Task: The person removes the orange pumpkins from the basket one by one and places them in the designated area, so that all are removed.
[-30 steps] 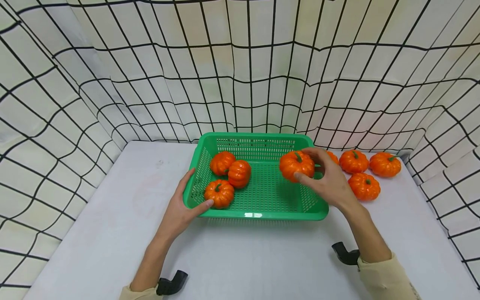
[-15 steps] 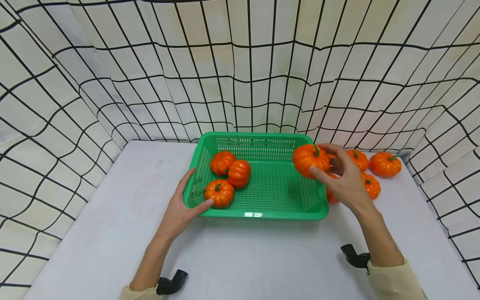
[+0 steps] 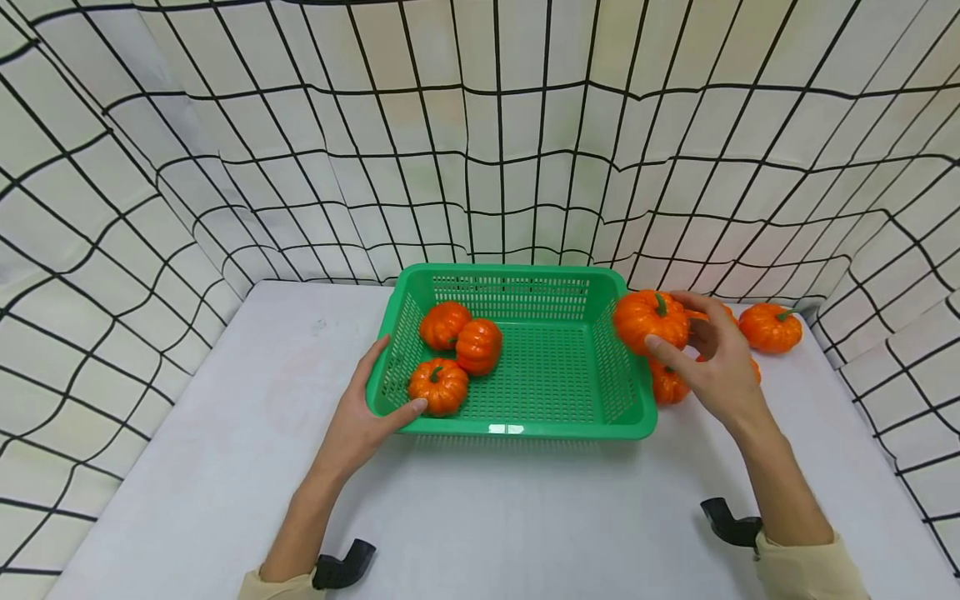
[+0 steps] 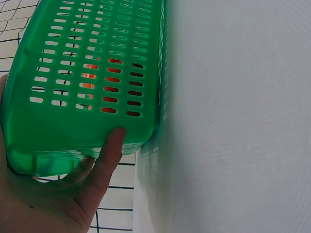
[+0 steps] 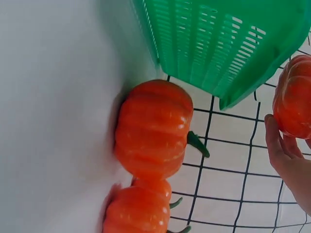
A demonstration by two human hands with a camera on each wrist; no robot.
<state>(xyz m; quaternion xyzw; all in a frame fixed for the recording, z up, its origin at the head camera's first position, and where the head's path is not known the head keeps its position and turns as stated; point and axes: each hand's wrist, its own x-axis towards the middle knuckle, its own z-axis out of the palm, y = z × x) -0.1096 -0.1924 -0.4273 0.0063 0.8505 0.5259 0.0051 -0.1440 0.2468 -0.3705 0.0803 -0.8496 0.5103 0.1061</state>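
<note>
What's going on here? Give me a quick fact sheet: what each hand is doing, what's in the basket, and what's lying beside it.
Left hand: grips the near left corner of the green basket
Right hand: holds an orange pumpkin in the air, just past the basket's right rim
In the basket: three pumpkins, clustered at its left side
Beside the basket: more pumpkins on the white table, to the right, some hidden by the hand
</note>
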